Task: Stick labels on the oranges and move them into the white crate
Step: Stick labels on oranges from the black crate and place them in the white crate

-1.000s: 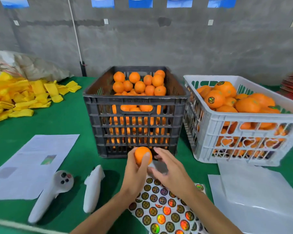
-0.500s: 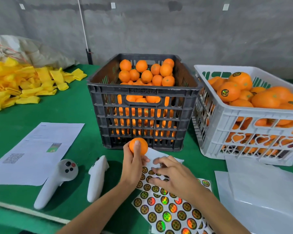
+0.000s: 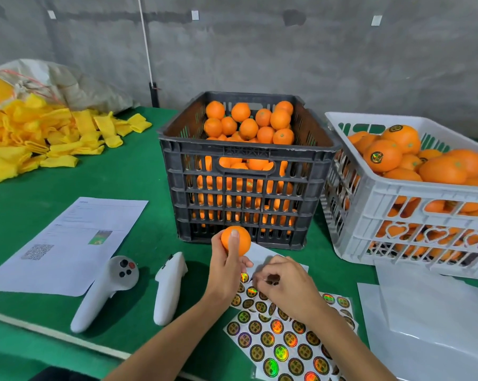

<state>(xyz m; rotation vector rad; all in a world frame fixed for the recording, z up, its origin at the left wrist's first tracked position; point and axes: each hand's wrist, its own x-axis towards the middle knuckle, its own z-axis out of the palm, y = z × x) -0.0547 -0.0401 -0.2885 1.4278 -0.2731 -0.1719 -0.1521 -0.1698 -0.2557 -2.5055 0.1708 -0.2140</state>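
My left hand (image 3: pixel 227 273) grips a small orange (image 3: pixel 242 237) just in front of the black crate (image 3: pixel 249 188), thumb laid across its front. My right hand (image 3: pixel 284 287) is curled over the top of the label sheet (image 3: pixel 284 342), fingertips pinching at a round holographic label; the label itself is hidden under the fingers. The black crate is full of unlabelled oranges (image 3: pixel 249 125). To its right the white crate (image 3: pixel 414 215) holds labelled oranges (image 3: pixel 383 156).
Two white controllers (image 3: pixel 103 292) (image 3: pixel 167 287) lie left of my hands. A printed paper (image 3: pixel 67 243) lies further left, a heap of yellow foam nets (image 3: pixel 34 138) at far left. White backing sheets (image 3: pixel 430 320) lie at lower right.
My right hand left the orange and dropped onto the label sheet, fingers curling at a label. My left hand kept holding the orange in about the same spot.
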